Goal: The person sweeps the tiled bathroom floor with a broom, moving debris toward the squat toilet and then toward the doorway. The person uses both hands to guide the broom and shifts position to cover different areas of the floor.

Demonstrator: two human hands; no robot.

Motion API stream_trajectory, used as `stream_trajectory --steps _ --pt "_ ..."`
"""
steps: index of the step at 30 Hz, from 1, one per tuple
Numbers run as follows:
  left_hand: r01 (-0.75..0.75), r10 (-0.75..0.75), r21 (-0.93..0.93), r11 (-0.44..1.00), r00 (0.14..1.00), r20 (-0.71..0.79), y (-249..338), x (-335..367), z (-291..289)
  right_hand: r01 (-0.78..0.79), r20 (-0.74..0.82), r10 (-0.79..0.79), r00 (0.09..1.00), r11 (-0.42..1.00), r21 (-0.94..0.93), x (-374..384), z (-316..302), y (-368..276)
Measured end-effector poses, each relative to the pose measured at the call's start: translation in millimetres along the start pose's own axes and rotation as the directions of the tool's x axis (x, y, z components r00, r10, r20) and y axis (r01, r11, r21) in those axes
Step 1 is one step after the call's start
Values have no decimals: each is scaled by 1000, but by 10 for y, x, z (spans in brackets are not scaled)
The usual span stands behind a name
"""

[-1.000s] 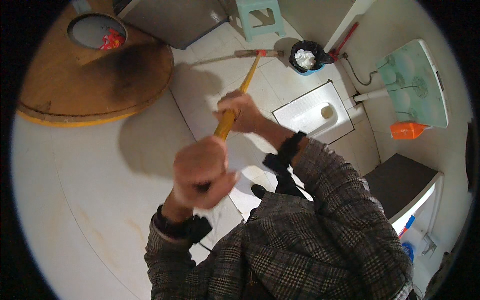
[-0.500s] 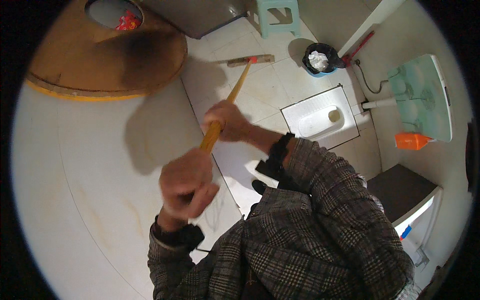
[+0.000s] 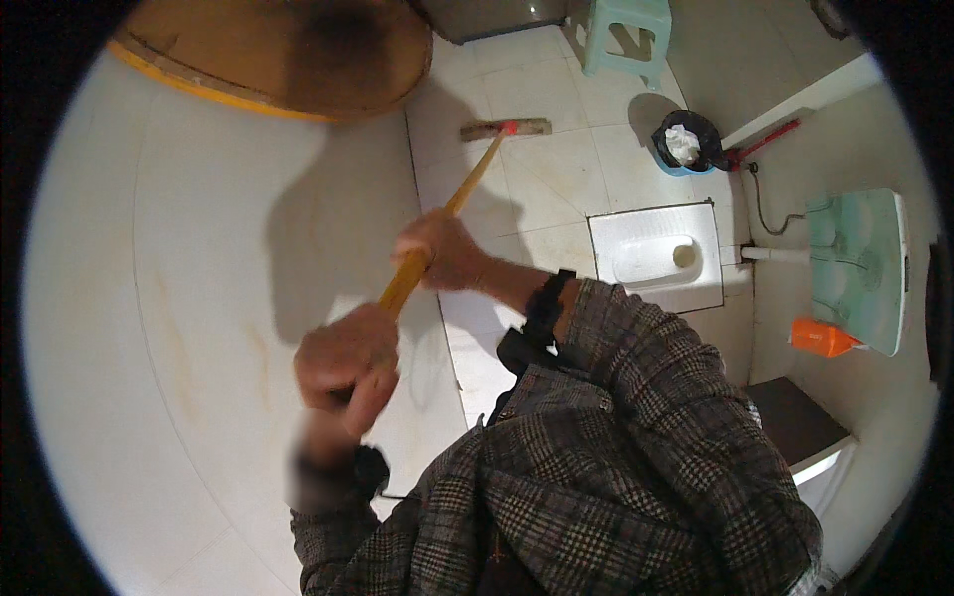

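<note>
Head view: Both bare hands grip a long yellow-handled floor tool with a wide, flat, grey-brown head [image 3: 473, 176]

The person's left hand [image 3: 348, 360], nearer the body, is curled closed around the top of the handle, hiding its end. Their right hand [image 3: 437, 248] is wrapped around the handle further forward, fingers folded. The handle slopes up and away to a red joint [image 3: 509, 129]; the tool's head appears to rest on pale square floor tiles [image 3: 542, 94] at top centre. Both forearms wear grey checked sleeves [image 3: 656, 358] and black wrist straps.

To the right of the handle, a white ceramic squat toilet [image 3: 608, 248] is set into the floor. Just beyond it stands a round blue bin lined with a black bag [image 3: 712, 139], holding crumpled white paper [image 3: 682, 144]. A pale green plastic stool [image 3: 651, 15] stands farther off. At upper left is a round brown tabletop with a yellow edge [image 3: 219, 55]. On the right wall hangs a mint-green cistern [image 3: 857, 263], with an orange packet [image 3: 822, 338] near its lower end.
</note>
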State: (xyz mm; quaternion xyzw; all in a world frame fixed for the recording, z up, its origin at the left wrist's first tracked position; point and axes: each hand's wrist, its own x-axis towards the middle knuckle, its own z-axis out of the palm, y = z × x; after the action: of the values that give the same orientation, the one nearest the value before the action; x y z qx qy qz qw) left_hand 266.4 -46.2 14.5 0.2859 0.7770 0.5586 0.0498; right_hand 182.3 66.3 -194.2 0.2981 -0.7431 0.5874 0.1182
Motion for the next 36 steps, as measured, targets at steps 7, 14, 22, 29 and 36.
stream_trajectory --steps 7,14,22,29,36 --pt "6 -16 -66 998 988 -154 264 -458 -216 33 -36 -31 999 998 58 -73 531 -414" --pt "12 -5 39 999 984 -177 -242 -572 -191 3 87 -15 996 991 131 39 648 -33" --pt "41 -30 35 999 961 -275 24 -901 -316 111 221 -144 965 982 151 -24 1000 -299" --pt "15 -22 -27 1000 957 -289 -64 -1244 -363 155 238 -190 953 976 156 -89 1124 -420" --pt "1 -39 -97 995 920 -389 145 -1566 -364 159 167 -185 968 975 156 -262 1321 -733"
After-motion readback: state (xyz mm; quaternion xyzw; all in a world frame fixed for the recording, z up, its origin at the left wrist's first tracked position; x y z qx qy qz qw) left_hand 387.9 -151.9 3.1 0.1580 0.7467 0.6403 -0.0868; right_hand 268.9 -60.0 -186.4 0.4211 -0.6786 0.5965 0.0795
